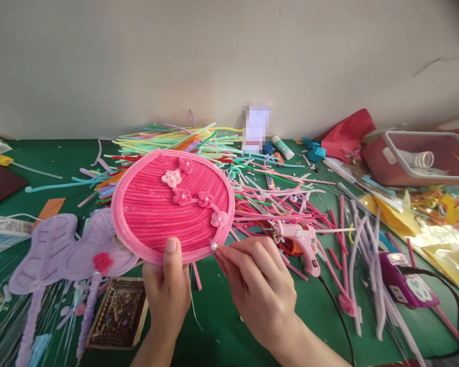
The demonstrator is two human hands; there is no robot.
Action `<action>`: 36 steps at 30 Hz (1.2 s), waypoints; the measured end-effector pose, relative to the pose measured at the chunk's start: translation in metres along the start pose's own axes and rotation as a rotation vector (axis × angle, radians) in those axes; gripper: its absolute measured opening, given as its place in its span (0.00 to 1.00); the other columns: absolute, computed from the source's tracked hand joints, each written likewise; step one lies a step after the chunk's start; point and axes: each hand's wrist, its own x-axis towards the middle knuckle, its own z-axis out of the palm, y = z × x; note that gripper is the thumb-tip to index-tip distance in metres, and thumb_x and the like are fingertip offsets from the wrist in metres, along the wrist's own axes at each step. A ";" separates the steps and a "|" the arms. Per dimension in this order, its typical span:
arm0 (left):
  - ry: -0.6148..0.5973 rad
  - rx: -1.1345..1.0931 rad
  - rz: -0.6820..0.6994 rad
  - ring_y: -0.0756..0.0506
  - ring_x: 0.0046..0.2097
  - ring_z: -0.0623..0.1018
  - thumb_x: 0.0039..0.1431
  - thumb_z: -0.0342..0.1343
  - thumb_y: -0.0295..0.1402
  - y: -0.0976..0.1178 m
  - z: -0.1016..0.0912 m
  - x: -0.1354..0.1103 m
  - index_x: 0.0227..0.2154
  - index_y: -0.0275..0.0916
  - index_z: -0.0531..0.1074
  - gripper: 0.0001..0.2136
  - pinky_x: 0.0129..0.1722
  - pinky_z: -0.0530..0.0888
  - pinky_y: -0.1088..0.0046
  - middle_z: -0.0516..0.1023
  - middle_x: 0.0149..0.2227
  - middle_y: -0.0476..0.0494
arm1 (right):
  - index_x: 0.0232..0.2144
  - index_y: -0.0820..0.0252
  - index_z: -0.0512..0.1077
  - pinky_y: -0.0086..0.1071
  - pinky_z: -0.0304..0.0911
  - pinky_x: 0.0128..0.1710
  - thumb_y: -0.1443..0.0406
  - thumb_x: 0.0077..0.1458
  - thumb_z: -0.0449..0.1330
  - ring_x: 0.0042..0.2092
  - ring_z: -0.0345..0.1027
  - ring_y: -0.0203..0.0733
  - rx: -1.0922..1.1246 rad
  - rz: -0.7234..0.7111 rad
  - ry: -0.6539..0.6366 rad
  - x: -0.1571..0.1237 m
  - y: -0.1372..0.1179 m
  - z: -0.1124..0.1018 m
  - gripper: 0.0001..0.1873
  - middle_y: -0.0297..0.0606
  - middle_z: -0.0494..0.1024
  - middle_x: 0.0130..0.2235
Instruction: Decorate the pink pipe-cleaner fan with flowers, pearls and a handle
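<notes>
A round pink fan panel (149, 214), covered in rows of fuzzy pipe cleaner with a lighter pink rim, is held up by my left hand (167, 290). My left thumb lies on its front at the lower rim, while the other fingers are hidden behind. Several small pink flowers (205, 199) with pearl centres run down its right half. My right hand (262, 283) is closed in a pinch at the lower right rim, with a white pearl bead (214, 246) at the fingertips. A thin pale strand (193, 300) hangs below the panel.
Behind lie piles of coloured pipe cleaners (137, 137). A pink glue gun (302, 242) and purple power socket (405, 280) are at right, near a pink bin (424, 177). Lilac fans (48, 250) and a small basket (117, 313) lie left. A phone (257, 127) leans against the wall.
</notes>
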 end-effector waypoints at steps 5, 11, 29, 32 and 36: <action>0.016 -0.035 0.003 0.45 0.24 0.72 0.55 0.61 0.47 -0.004 -0.001 -0.003 0.24 0.42 0.72 0.15 0.26 0.72 0.70 0.72 0.18 0.51 | 0.41 0.63 0.71 0.35 0.66 0.34 0.77 0.58 0.59 0.35 0.65 0.41 -0.050 -0.020 -0.039 0.003 0.000 0.003 0.10 0.41 0.75 0.33; 0.023 -0.043 -0.065 0.41 0.33 0.78 0.57 0.60 0.46 0.005 0.002 -0.001 0.28 0.40 0.75 0.14 0.33 0.76 0.69 0.78 0.25 0.47 | 0.34 0.57 0.66 0.33 0.65 0.35 0.72 0.63 0.53 0.35 0.64 0.39 0.235 0.238 -0.245 0.008 0.001 -0.010 0.07 0.37 0.72 0.33; -0.001 -0.396 -0.116 0.42 0.49 0.81 0.60 0.60 0.45 -0.001 0.007 0.017 0.48 0.38 0.76 0.19 0.50 0.78 0.69 0.83 0.45 0.40 | 0.31 0.56 0.75 0.27 0.70 0.31 0.66 0.60 0.61 0.31 0.74 0.36 0.371 0.446 -0.407 -0.021 0.016 -0.020 0.04 0.32 0.80 0.30; 0.007 -0.361 -0.110 0.42 0.47 0.81 0.59 0.61 0.45 -0.001 0.007 0.017 0.45 0.38 0.77 0.18 0.47 0.79 0.72 0.83 0.44 0.41 | 0.26 0.57 0.74 0.26 0.67 0.25 0.66 0.60 0.61 0.25 0.70 0.34 0.263 0.404 -0.302 -0.017 0.016 -0.018 0.09 0.31 0.76 0.24; 0.013 -0.332 -0.132 0.41 0.48 0.81 0.59 0.59 0.46 0.000 0.008 0.015 0.46 0.38 0.77 0.18 0.46 0.80 0.70 0.83 0.44 0.41 | 0.36 0.57 0.75 0.29 0.70 0.30 0.70 0.61 0.57 0.32 0.73 0.36 0.227 0.324 -0.142 -0.008 0.012 -0.014 0.06 0.36 0.78 0.32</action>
